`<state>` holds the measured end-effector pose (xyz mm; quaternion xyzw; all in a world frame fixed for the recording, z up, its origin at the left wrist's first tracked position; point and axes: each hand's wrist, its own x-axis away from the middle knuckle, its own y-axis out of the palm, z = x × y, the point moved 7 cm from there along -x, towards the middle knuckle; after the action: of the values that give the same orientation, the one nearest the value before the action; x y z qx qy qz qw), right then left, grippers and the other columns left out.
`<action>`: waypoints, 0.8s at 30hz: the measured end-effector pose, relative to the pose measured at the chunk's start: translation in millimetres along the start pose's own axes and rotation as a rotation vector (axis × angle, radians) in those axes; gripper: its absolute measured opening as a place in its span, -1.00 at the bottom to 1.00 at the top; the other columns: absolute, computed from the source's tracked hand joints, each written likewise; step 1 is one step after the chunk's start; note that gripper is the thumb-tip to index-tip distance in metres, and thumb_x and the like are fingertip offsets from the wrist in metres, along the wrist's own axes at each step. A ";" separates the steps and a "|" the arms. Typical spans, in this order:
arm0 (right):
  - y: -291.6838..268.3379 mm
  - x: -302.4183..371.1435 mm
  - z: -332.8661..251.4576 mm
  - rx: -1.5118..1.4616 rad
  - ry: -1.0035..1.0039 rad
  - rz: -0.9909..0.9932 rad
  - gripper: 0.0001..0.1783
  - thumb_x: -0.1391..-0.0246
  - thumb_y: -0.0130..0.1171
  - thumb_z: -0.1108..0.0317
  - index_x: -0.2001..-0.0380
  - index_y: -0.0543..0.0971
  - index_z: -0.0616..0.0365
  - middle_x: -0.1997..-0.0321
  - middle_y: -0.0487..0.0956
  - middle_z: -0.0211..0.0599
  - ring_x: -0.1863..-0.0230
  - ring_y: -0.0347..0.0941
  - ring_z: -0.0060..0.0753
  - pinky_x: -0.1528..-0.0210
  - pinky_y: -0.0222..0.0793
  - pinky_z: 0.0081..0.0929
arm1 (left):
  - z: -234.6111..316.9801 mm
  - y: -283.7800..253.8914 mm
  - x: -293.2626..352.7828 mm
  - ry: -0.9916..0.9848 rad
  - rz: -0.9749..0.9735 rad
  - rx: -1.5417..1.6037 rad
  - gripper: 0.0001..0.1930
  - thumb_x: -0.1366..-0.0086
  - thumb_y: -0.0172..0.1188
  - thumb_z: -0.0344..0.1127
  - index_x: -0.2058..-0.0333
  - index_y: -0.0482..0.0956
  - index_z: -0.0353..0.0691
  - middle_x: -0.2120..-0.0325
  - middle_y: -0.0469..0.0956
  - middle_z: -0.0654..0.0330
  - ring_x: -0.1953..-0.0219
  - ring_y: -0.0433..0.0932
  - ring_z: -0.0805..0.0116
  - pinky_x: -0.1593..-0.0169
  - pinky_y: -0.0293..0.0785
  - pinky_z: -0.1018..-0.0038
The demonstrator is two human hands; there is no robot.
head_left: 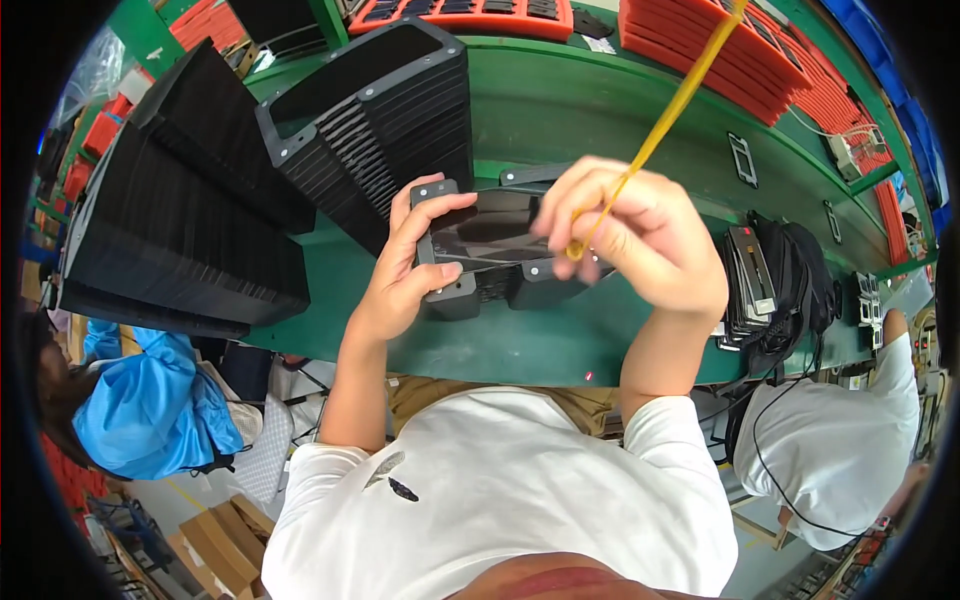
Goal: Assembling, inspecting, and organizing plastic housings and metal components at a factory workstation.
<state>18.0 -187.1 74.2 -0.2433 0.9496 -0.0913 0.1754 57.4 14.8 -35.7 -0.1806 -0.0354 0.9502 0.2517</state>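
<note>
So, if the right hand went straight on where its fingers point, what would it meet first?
Probably the dark glossy panel that the left hand grips; how far the right hand stands from it is unclear.

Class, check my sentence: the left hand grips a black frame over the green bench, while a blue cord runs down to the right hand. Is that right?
Not quite: the cord is yellow, not blue, as the head view shows. It does run down to the right hand, and the left hand grips a black frame over the green bench.
</note>
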 end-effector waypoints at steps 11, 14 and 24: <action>56.9 10.7 10.6 -0.031 -0.037 -0.657 -0.74 -0.42 0.05 0.26 0.26 0.54 0.24 0.21 0.64 -0.20 0.38 0.59 -0.20 0.34 0.51 -0.39 | -2.9 -0.6 -2.2 0.061 0.110 -0.067 -0.36 0.05 0.08 -0.07 -0.04 0.62 -0.21 -0.30 0.15 -0.03 -0.33 0.21 0.06 -0.39 0.13 0.19; 74.0 9.3 14.7 0.083 -0.098 -0.655 -0.76 -0.38 0.11 0.22 0.26 0.56 0.18 0.25 0.61 -0.24 0.30 0.56 -0.12 0.27 0.49 -0.36 | -3.6 -1.0 0.2 0.066 0.094 -0.054 -0.40 0.02 0.02 -0.07 0.01 0.65 -0.22 -0.27 0.20 -0.04 -0.34 0.20 0.06 -0.40 0.11 0.19; 94.1 6.0 35.0 0.493 -0.014 -0.474 -0.77 -0.20 0.25 0.24 0.40 0.49 0.14 0.36 0.52 -0.29 0.22 0.46 -0.09 0.18 0.43 -0.29 | 9.3 -19.0 -7.4 0.284 -0.036 -0.342 -0.16 0.25 0.41 0.19 -0.02 0.68 -0.24 -0.18 0.36 -0.10 -0.22 0.37 0.02 -0.29 0.26 0.16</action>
<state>-14.2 -111.7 15.9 -0.4081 0.8148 -0.3545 0.2094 68.8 28.0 -21.6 -0.3519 -0.1634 0.8908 0.2366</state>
